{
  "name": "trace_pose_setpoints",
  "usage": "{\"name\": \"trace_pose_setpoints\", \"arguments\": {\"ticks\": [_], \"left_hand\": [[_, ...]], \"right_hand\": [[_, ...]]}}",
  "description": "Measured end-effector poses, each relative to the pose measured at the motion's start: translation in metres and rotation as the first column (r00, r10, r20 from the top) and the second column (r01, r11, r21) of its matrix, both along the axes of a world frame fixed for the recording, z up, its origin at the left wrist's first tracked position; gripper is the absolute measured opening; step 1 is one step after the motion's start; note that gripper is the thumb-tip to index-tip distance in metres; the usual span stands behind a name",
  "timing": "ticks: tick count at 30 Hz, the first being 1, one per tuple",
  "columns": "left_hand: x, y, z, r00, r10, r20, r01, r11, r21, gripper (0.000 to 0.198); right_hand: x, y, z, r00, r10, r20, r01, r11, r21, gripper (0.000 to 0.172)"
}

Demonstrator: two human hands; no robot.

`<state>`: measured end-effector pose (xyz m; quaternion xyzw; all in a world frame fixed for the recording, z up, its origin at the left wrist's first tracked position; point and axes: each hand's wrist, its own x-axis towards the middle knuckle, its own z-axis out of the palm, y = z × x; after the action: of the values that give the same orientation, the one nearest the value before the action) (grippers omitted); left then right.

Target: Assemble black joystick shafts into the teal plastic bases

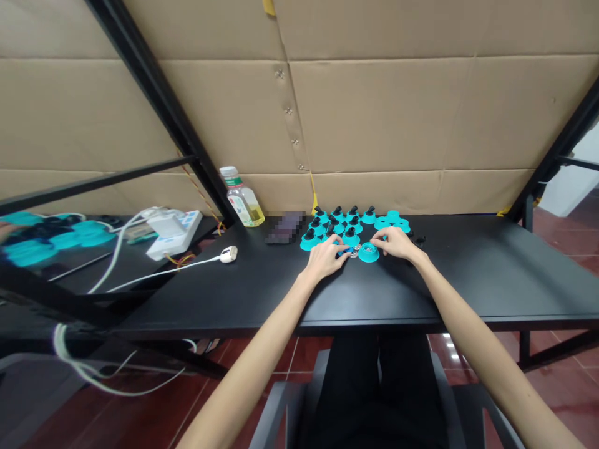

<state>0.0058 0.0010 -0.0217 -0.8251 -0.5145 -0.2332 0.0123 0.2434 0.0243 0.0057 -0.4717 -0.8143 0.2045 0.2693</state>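
On the black table (pixel 262 293), a teal cup-shaped piece (pixel 369 253) with something metallic in its top sits between my hands. My right hand (pixel 394 243) is at its upper right rim, fingers closed together; what they hold is too small to make out. My left hand (pixel 325 257) pinches a small blue object (pixel 345 251) beside some small round metal pieces (pixel 354 254). Behind my hands stand rows of teal pieces with black tops (pixel 354 224). Several plain teal rings (pixel 393 221) lie at the right end of the rows.
A bottle with yellow liquid (pixel 246 202), a blurred dark item (pixel 285 227) and a white cable plug (pixel 228 254) are at the left. Small black parts (pixel 419 241) lie right of my right hand. A power strip (pixel 175 236) and more teal pieces (pixel 84 236) are further left.
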Motion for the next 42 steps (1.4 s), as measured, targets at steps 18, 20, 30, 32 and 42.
{"name": "trace_pose_setpoints", "arguments": {"ticks": [18, 20, 30, 32, 42], "left_hand": [[0.009, 0.008, 0.006, 0.802, 0.019, 0.597, 0.038, 0.996, -0.083, 0.036], [0.013, 0.006, 0.008, 0.752, 0.013, 0.659, 0.093, 0.988, -0.125, 0.037], [0.023, -0.004, 0.015, 0.569, 0.101, 0.816, 0.332, 0.880, -0.340, 0.040], [0.022, -0.004, 0.016, 0.552, 0.127, 0.824, 0.358, 0.856, -0.372, 0.040], [0.020, -0.002, 0.013, 0.432, 0.185, 0.882, 0.484, 0.778, -0.401, 0.050]], "right_hand": [[-0.016, -0.011, 0.010, 0.989, -0.024, -0.146, 0.046, 0.988, 0.146, 0.026], [-0.022, -0.014, 0.009, 0.982, 0.022, -0.186, 0.002, 0.992, 0.127, 0.026], [-0.033, -0.009, -0.003, 0.935, 0.043, -0.351, -0.039, 0.999, 0.018, 0.024], [-0.032, -0.007, -0.004, 0.935, 0.038, -0.352, -0.028, 0.999, 0.033, 0.023], [-0.028, -0.010, 0.001, 0.888, 0.064, -0.456, -0.130, 0.985, -0.114, 0.024]]}}
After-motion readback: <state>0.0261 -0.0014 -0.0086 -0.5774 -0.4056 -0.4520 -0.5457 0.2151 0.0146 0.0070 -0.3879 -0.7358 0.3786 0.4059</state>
